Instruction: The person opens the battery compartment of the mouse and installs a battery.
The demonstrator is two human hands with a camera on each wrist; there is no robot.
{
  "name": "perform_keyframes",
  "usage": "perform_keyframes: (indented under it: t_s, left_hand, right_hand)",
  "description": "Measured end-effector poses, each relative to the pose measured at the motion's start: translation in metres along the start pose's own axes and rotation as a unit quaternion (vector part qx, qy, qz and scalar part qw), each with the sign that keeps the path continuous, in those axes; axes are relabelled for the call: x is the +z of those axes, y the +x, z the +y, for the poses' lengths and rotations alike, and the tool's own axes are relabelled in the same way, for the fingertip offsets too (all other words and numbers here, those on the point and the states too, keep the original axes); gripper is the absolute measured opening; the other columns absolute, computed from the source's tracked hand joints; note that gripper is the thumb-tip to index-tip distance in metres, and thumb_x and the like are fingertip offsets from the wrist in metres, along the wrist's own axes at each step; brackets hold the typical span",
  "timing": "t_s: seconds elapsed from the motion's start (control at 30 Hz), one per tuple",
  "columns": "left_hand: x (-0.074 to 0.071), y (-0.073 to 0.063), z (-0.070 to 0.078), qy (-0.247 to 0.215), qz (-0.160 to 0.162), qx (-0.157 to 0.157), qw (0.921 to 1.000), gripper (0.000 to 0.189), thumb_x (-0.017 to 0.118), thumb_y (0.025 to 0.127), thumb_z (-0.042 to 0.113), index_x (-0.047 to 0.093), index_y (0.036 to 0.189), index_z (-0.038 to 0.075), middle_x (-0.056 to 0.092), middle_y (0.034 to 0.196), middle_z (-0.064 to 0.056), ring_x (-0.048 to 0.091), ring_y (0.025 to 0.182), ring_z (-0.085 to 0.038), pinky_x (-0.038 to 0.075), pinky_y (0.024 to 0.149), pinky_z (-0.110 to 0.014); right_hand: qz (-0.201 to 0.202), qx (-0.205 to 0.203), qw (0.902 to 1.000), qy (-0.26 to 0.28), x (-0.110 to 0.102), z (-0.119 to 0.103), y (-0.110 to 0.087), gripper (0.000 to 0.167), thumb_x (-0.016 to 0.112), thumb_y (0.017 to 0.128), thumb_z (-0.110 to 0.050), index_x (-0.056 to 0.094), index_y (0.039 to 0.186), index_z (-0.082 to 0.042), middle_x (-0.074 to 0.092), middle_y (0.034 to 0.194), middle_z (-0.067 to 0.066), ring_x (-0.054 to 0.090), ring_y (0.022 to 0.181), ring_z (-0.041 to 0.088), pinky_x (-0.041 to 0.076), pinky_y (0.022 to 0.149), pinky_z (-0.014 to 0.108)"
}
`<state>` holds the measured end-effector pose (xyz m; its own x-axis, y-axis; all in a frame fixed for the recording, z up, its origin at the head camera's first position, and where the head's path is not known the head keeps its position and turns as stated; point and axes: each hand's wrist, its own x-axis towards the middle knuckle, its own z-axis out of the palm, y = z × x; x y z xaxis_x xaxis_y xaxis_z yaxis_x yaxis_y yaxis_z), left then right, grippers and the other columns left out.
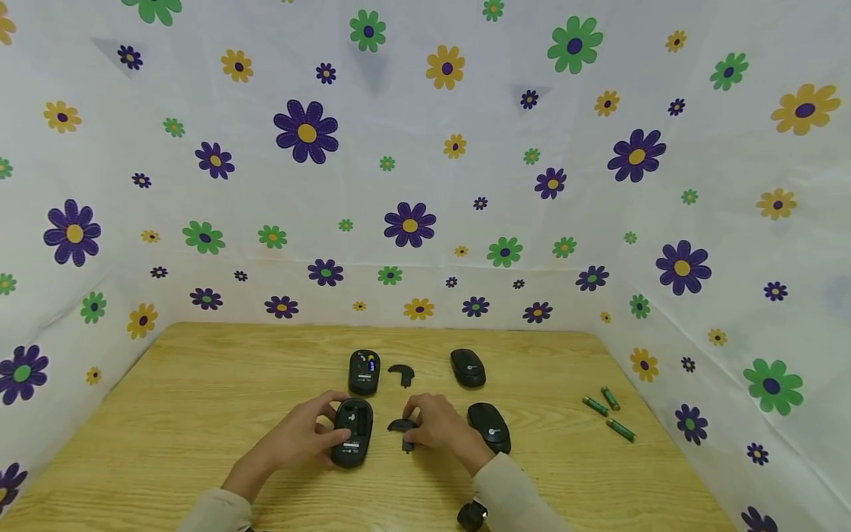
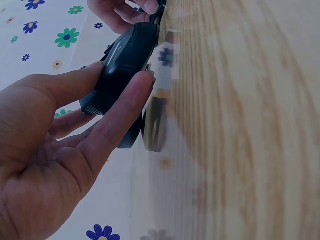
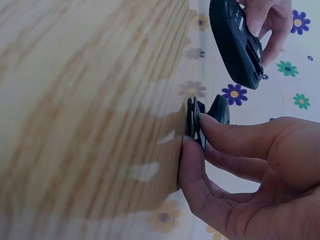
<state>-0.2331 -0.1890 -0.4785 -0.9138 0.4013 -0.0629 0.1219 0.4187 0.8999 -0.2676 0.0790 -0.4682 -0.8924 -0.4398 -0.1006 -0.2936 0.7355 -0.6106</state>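
Note:
My left hand grips a black computer mouse by its sides, underside up, with its battery compartment uncovered. The left wrist view shows this mouse tilted between thumb and fingers above the wooden table. To its right, my right hand pinches a black curved battery cover with a narrow tab. In the right wrist view the cover stands on edge between thumb and forefinger, close to the tabletop. A second cover of the same shape lies farther back.
Behind the held mouse lies another upturned mouse, something blue and yellow in its compartment. Two mice rest right side up on the right, the nearer one beside my right wrist. Several green batteries lie near the table's right edge.

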Motion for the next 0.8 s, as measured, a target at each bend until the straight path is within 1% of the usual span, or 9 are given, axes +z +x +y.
perform_keyframes:
  t_s: [0.23, 0.4, 0.67, 0.8]
  left_hand:
    - [0.0, 0.0, 0.001, -0.001, -0.001, -0.003, 1.0, 0.058, 0.073, 0.096, 0.012, 0.045, 0.146, 0.005, 0.06, 0.116, -0.024, 0.073, 0.09, -0.023, 0.065, 0.06, -0.038]
    - [-0.001, 0.002, 0.001, 0.002, -0.004, -0.002, 1.0, 0.056, 0.073, 0.097, 0.012, 0.045, 0.146, 0.006, 0.061, 0.116, -0.023, 0.073, 0.091, -0.023, 0.066, 0.06, -0.038]
    - [-0.001, 0.004, 0.003, 0.0, -0.009, 0.0, 1.0, 0.056, 0.072, 0.097, 0.012, 0.045, 0.146, 0.005, 0.062, 0.116, -0.023, 0.073, 0.091, -0.023, 0.066, 0.061, -0.038]
    - [-0.001, 0.004, 0.004, 0.0, -0.009, -0.003, 1.0, 0.057, 0.072, 0.097, 0.013, 0.045, 0.146, 0.005, 0.062, 0.115, -0.023, 0.073, 0.091, -0.023, 0.065, 0.06, -0.038]
  right_hand:
    - [0.006, -0.006, 0.9995, -0.031, -0.001, 0.001, 0.0, 0.023, 0.085, 0.084, -0.007, 0.073, 0.103, -0.006, 0.076, 0.086, 0.011, 0.066, 0.072, 0.014, 0.057, 0.066, 0.028]
    - [0.005, -0.003, 0.9995, -0.03, -0.002, 0.0, -0.001, 0.024, 0.085, 0.084, -0.007, 0.073, 0.104, -0.005, 0.074, 0.088, 0.012, 0.065, 0.074, 0.016, 0.057, 0.066, 0.03]
    - [-0.002, -0.007, 0.9996, -0.029, -0.009, 0.0, -0.005, 0.024, 0.083, 0.086, -0.01, 0.074, 0.107, -0.004, 0.075, 0.092, 0.013, 0.067, 0.075, 0.018, 0.059, 0.068, 0.033]
    - [-0.002, -0.008, 0.9995, -0.03, -0.017, 0.002, -0.006, 0.027, 0.082, 0.088, -0.013, 0.073, 0.112, -0.005, 0.075, 0.096, 0.014, 0.069, 0.078, 0.02, 0.061, 0.073, 0.038]
